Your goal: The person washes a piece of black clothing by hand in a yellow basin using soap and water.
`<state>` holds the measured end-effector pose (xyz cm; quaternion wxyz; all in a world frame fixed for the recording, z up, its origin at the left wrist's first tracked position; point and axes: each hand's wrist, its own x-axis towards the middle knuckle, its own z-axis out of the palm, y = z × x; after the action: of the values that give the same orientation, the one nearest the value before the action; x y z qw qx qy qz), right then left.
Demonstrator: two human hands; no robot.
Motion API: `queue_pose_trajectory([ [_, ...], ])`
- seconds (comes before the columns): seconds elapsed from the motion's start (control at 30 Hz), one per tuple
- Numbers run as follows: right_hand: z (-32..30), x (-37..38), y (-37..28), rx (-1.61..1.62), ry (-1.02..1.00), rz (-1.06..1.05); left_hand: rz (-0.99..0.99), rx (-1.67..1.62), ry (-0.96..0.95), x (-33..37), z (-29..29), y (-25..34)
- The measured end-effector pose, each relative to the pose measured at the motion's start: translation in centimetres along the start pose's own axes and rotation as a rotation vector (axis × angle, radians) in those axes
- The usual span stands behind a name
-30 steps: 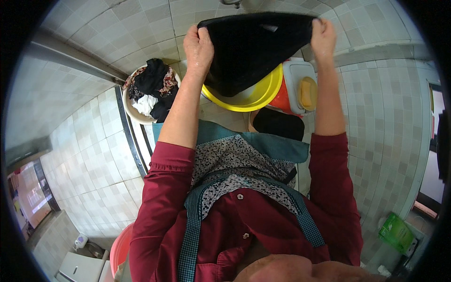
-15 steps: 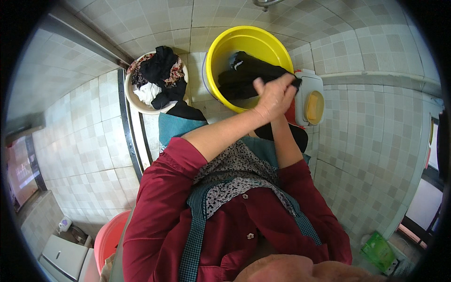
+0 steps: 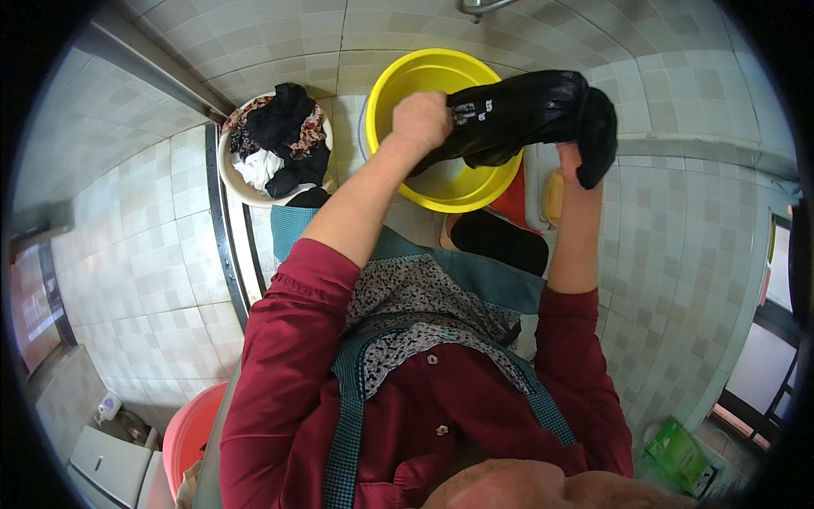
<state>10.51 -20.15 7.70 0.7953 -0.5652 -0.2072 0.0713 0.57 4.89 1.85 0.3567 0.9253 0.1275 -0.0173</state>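
A wet black garment (image 3: 530, 106) with a small white print is stretched above the round yellow tub (image 3: 462, 204). Its left end is in the closed fist of my left hand (image 3: 421, 119), over the tub's middle. On the other side my right hand (image 3: 570, 156) holds the garment up beyond the tub's right rim. Folds of black cloth drape over that hand and hide most of its fingers. Beneath the garment, part of the tub's inside shows.
Left of the tub stands a whitish basin (image 3: 226, 174) heaped with black, white and flowered clothes. A yellow bar of soap (image 3: 554, 201) lies by my right forearm, near a red object (image 3: 511, 204). A metal pipe (image 3: 483, 8) juts from the wall. A pink bucket (image 3: 186, 433) stands at lower left.
My hands were together at the tub's right rim with the garment bunched there. They have moved apart, left hand leftward, right hand rightward, and the garment is lifted and spread between them.
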Motion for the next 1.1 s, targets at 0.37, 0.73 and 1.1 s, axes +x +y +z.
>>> queue_pose_trajectory([
  [0.37, 1.6, 2.4, -5.8, -0.790, 0.003, -0.052, 0.232, -0.359, 0.201, 3.6, 1.7, -3.1],
  [0.73, -6.5, -0.1, 9.7, -1.048, -0.211, 0.293, -0.089, -0.699, 0.352, 3.4, -1.0, -1.8],
  [1.1, 8.5, -8.1, 14.1, -1.143, -0.655, 0.534, -0.247, -1.315, 0.227, 1.7, -1.7, 0.5],
])
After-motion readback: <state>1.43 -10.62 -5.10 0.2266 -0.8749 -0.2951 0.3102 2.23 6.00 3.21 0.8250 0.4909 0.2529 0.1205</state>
